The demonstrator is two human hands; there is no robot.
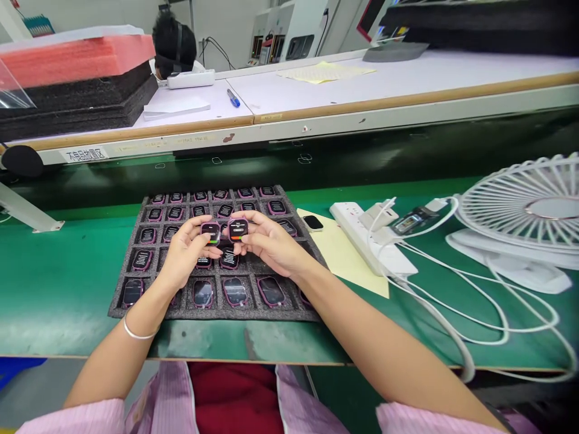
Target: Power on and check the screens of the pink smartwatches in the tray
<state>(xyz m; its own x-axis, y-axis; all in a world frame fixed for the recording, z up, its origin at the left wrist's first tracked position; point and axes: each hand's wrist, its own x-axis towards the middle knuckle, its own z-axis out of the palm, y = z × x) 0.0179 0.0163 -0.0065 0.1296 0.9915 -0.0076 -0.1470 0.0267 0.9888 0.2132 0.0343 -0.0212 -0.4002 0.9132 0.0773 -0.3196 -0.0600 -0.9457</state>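
Observation:
My left hand (pixel 186 248) is closed on a small purple-rimmed watch body (pixel 210 231) with a lit screen. My right hand (pixel 266 241) grips a second watch body (pixel 238 229) right beside it. Both hands hover over a dark foam tray (pixel 121 304) on the green mat. The tray holds several rows of the same watch bodies (pixel 235 291), each in its own pocket. My left wrist wears a thin silver bangle (pixel 136 333).
A yellow sheet (pixel 348 259) with a small black device (pixel 312 222) lies right of the tray. Beyond it are a white power strip (pixel 357 226), looping white cables (pixel 479 301) and a white fan (pixel 529 211). A person's dark-haired head (pixel 174 42) shows behind the far white bench, beside stacked foam (pixel 76 90).

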